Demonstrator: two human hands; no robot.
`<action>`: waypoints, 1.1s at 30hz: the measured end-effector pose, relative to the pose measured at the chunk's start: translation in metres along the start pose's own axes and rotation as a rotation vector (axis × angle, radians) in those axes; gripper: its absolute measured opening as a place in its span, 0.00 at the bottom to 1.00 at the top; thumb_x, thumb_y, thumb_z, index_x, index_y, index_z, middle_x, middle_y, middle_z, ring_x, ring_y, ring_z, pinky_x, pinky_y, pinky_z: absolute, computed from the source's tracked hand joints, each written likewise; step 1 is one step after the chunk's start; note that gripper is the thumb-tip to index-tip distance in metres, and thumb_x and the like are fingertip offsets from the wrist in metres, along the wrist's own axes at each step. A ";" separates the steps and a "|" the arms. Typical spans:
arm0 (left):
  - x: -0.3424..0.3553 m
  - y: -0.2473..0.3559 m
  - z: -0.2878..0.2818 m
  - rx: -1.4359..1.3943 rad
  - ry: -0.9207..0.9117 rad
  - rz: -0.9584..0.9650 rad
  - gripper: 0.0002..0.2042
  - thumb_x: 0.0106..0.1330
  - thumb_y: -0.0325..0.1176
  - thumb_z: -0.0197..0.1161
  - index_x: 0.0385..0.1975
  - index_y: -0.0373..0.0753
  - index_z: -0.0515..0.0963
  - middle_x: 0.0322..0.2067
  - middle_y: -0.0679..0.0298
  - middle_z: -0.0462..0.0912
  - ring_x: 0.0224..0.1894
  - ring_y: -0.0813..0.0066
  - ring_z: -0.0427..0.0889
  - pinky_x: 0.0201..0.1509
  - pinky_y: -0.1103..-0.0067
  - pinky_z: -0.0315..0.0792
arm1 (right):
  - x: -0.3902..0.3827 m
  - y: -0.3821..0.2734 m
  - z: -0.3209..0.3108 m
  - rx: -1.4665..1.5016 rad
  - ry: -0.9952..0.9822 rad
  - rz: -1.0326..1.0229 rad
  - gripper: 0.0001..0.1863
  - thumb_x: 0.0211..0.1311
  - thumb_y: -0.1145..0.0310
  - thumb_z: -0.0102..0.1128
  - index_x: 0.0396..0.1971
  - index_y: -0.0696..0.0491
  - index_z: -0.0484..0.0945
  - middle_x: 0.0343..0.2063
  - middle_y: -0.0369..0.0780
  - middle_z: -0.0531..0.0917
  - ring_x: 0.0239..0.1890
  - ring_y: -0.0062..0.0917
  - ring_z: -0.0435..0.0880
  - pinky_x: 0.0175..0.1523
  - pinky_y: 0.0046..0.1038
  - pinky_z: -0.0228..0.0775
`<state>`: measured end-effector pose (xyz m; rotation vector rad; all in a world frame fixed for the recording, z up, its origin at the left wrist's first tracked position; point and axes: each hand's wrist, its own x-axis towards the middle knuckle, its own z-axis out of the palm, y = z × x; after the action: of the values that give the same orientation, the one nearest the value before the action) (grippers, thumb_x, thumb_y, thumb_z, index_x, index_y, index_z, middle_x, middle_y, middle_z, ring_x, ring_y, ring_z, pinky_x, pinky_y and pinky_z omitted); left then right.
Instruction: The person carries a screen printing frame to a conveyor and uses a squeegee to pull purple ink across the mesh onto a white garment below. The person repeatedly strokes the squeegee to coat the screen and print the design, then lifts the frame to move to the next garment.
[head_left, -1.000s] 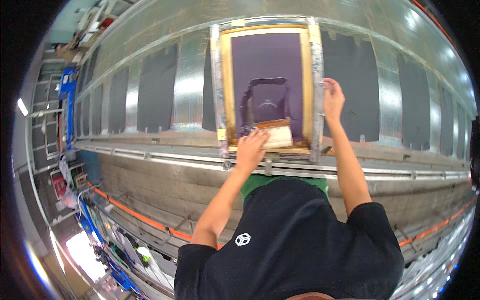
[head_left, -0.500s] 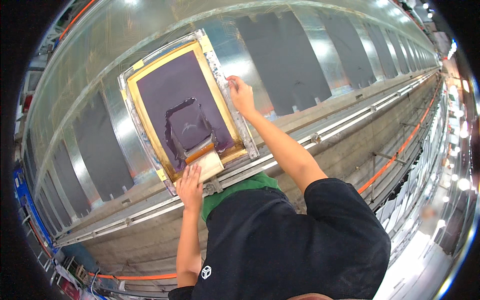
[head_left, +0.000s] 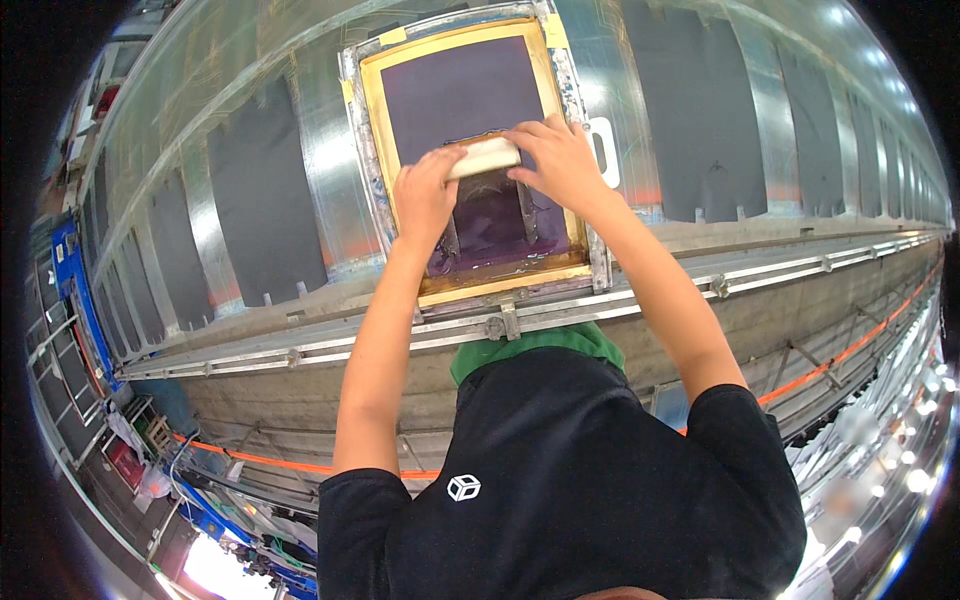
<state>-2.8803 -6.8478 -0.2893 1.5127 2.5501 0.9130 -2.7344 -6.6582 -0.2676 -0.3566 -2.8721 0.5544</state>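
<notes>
A screen-printing frame (head_left: 374, 112) with a yellow-taped inner border lies on the long metal table in front of me. Dark purple ink (head_left: 490, 225) smears the lower half of its mesh. Across the middle of the mesh stands a squeegee (head_left: 484, 157) with a pale, wood-like handle. My left hand (head_left: 424, 195) is closed on the handle's left end. At the right end, my right hand (head_left: 562, 165) grips it, thumb on the near side and fingers over the far side. The squeegee's blade is mostly hidden behind the handle.
Dark grey rectangular panels (head_left: 265, 185) lie in a row along the metal table, more on the right (head_left: 695, 110). A white loop-shaped piece (head_left: 603, 153) is beside the frame's right edge. A metal rail (head_left: 640, 300) with clamps runs along the table's near edge.
My right hand has left the frame's right edge and taken hold of the squeegee. The squeegee has moved from the near end to the middle of the mesh. My view has shifted.
</notes>
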 end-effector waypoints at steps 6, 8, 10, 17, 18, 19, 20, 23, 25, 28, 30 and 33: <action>-0.042 0.007 0.012 0.063 -0.115 -0.005 0.20 0.54 0.20 0.64 0.48 0.44 0.82 0.48 0.68 0.87 0.53 0.67 0.84 0.45 0.69 0.70 | -0.039 -0.012 0.035 0.080 -0.074 0.050 0.23 0.50 0.69 0.72 0.50 0.48 0.84 0.49 0.33 0.84 0.50 0.32 0.77 0.54 0.36 0.68; -0.077 0.019 0.008 0.084 -0.140 0.006 0.21 0.53 0.20 0.64 0.49 0.45 0.81 0.50 0.68 0.86 0.55 0.67 0.83 0.45 0.70 0.70 | -0.075 -0.032 0.034 0.132 -0.106 0.070 0.24 0.50 0.70 0.72 0.51 0.49 0.83 0.50 0.34 0.83 0.50 0.33 0.77 0.54 0.36 0.68; -0.107 0.023 0.007 0.071 -0.144 0.009 0.23 0.52 0.19 0.64 0.50 0.46 0.81 0.52 0.68 0.86 0.58 0.68 0.82 0.46 0.71 0.70 | -0.098 -0.047 0.030 0.179 -0.138 0.091 0.24 0.50 0.71 0.71 0.52 0.49 0.83 0.51 0.35 0.83 0.50 0.33 0.77 0.55 0.37 0.68; -0.028 0.001 0.007 -0.011 -0.036 -0.007 0.21 0.52 0.19 0.63 0.47 0.45 0.82 0.48 0.68 0.87 0.51 0.67 0.84 0.44 0.70 0.69 | -0.025 -0.014 0.017 0.162 0.053 0.032 0.23 0.48 0.76 0.70 0.49 0.51 0.84 0.49 0.37 0.85 0.49 0.36 0.78 0.56 0.38 0.71; -0.011 -0.004 0.007 -0.014 -0.038 -0.009 0.22 0.53 0.20 0.64 0.49 0.46 0.83 0.48 0.64 0.87 0.48 0.62 0.86 0.46 0.69 0.72 | -0.011 -0.002 0.024 0.187 0.095 0.003 0.22 0.49 0.77 0.69 0.48 0.52 0.84 0.49 0.37 0.85 0.48 0.37 0.78 0.56 0.38 0.71; 0.001 -0.006 0.008 -0.007 -0.009 0.005 0.22 0.53 0.20 0.64 0.49 0.46 0.83 0.47 0.65 0.88 0.46 0.63 0.86 0.44 0.69 0.72 | -0.003 0.004 0.028 0.198 0.111 -0.004 0.21 0.50 0.76 0.69 0.48 0.53 0.84 0.49 0.38 0.85 0.47 0.37 0.78 0.55 0.37 0.71; 0.001 -0.008 0.009 0.003 -0.045 -0.016 0.21 0.53 0.20 0.64 0.49 0.46 0.83 0.47 0.65 0.88 0.46 0.63 0.86 0.44 0.69 0.72 | -0.002 0.005 0.033 0.215 0.077 0.016 0.21 0.50 0.76 0.69 0.47 0.53 0.84 0.48 0.39 0.85 0.47 0.37 0.78 0.55 0.37 0.71; -0.019 -0.001 0.011 0.018 -0.115 -0.025 0.20 0.53 0.20 0.63 0.47 0.45 0.83 0.48 0.66 0.87 0.50 0.66 0.85 0.44 0.68 0.71 | -0.024 -0.002 0.037 0.226 0.016 0.037 0.21 0.50 0.75 0.69 0.48 0.54 0.83 0.49 0.40 0.85 0.47 0.38 0.78 0.55 0.38 0.72; -0.049 0.008 0.008 0.056 -0.154 -0.018 0.22 0.51 0.19 0.63 0.48 0.47 0.84 0.48 0.63 0.87 0.46 0.60 0.85 0.44 0.67 0.72 | -0.054 -0.019 0.038 0.236 -0.058 0.065 0.22 0.50 0.75 0.68 0.49 0.55 0.83 0.49 0.41 0.85 0.46 0.39 0.78 0.55 0.38 0.72; -0.106 0.021 0.008 0.091 -0.206 0.027 0.29 0.48 0.19 0.64 0.54 0.46 0.80 0.52 0.65 0.85 0.57 0.64 0.82 0.48 0.67 0.72 | -0.106 -0.043 0.041 0.279 -0.081 0.079 0.25 0.50 0.75 0.69 0.52 0.55 0.82 0.52 0.42 0.83 0.48 0.41 0.77 0.57 0.39 0.71; -0.119 0.028 0.005 0.047 -0.228 -0.023 0.27 0.49 0.18 0.64 0.53 0.46 0.81 0.53 0.65 0.85 0.59 0.64 0.82 0.51 0.68 0.73 | -0.113 -0.042 0.035 0.343 -0.070 0.079 0.25 0.51 0.71 0.72 0.53 0.54 0.81 0.53 0.42 0.83 0.50 0.41 0.77 0.60 0.39 0.70; -0.093 0.019 0.001 -0.024 -0.137 -0.063 0.24 0.51 0.18 0.62 0.50 0.45 0.82 0.52 0.65 0.86 0.58 0.62 0.82 0.50 0.68 0.73 | -0.097 -0.013 0.024 0.493 0.055 0.214 0.26 0.55 0.62 0.75 0.54 0.52 0.81 0.52 0.43 0.82 0.53 0.40 0.78 0.61 0.38 0.70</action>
<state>-2.8158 -6.9166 -0.3040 1.4269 2.4661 0.8004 -2.6497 -6.7039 -0.2982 -0.5809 -2.5403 1.2311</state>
